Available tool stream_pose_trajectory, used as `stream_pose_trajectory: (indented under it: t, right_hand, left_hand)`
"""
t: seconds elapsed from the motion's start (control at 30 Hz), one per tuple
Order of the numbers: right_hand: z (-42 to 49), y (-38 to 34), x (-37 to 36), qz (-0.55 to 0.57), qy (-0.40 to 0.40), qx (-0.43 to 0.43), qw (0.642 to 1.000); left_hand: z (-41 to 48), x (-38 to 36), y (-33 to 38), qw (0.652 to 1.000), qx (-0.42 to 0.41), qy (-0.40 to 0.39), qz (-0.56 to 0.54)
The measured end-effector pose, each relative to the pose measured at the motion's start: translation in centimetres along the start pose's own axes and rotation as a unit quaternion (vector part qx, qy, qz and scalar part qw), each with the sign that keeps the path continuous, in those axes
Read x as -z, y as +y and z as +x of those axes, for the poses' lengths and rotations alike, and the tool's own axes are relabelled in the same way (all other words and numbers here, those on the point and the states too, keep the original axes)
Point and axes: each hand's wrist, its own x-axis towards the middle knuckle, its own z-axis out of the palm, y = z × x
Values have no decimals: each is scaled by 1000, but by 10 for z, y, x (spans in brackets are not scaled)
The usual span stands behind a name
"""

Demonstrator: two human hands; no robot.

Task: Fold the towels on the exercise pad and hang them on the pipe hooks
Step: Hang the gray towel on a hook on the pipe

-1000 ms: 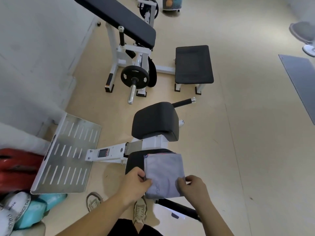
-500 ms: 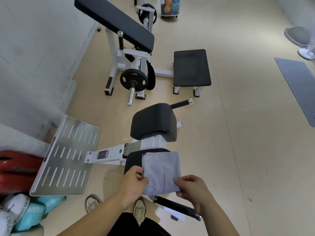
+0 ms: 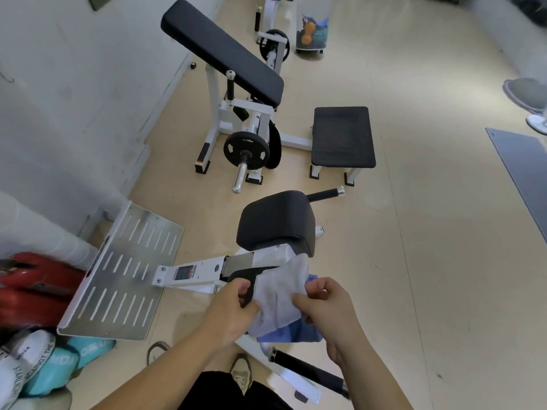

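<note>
A pale grey towel [image 3: 281, 294] is held up between both hands, bunched and tilted, just above the lower black exercise pad [image 3: 241, 275] of the machine. My left hand [image 3: 233, 309] pinches its left edge. My right hand [image 3: 325, 306] grips its right side. A blue towel [image 3: 296, 334] lies on the pad underneath, showing below and to the right of the grey one. The pipe hooks are out of view.
The machine's upper black pad [image 3: 276, 221] rises just beyond the towels, with a slotted metal footplate [image 3: 124, 273] to the left and a black handle [image 3: 307, 371] near my feet. A bench with a weight plate [image 3: 245, 149] stands farther back. A grey wall runs along the left.
The grey towel, lying flat and folded on the pad before, is now lifted and crumpled between both hands, uncovering the blue towel beneath. The camera has tilted up a little.
</note>
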Motion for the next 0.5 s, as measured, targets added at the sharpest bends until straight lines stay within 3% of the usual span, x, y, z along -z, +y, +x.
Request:
stream_pose_trajectory:
  t: [0.13,0.23,0.3,0.33,0.43,0.5]
  right_hand:
    - [-6,-39,-18,-92,-43,146,984]
    - [-15,-71,-33,-130,-81,215,964]
    - [-24,-93,-44,-161,-132,242,948]
    - [-29,-103,-50,-178,-155,256,938]
    - [-41,-129,-77,-218,-186,314,905]
    - [-48,-146,-100,-236,-214,347,882]
  left_hand:
    - [-10,32,20,983,-171,67,-2]
    - [-18,64,33,937,-319,114,82]
    - [-27,87,41,905,-368,142,158]
    - [-33,97,44,903,-363,146,175]
    - [-49,122,41,959,-236,107,115]
    - [-58,141,38,974,-181,118,76]
